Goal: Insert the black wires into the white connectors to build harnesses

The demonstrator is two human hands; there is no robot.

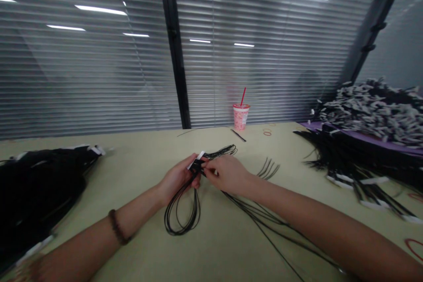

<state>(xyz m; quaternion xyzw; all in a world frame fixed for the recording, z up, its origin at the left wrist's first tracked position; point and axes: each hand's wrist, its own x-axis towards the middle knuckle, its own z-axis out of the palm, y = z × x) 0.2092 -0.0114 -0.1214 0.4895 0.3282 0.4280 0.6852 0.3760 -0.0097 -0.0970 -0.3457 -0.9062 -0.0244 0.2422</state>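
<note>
My left hand (180,175) is closed round a bundle of thin black cables (182,228) just above the middle of the table. A white tag or connector (200,155) shows at the top of that grip. From the bundle a loop hangs below the left hand, and loose strands run off to the lower right under my right forearm. My right hand (228,174) pinches the same bundle beside the left, thumb and forefinger together. What exactly lies between those fingertips is too small to make out. More cable ends (268,169) stick out beyond the right wrist.
A heap of black cables (42,189) lies at the left. On the right are a pile of white-ended cables (380,110) and several tagged bundles (360,176). A pink cup with a straw (240,117), a dark thin stick (238,135) and rubber bands (267,132) are at the back.
</note>
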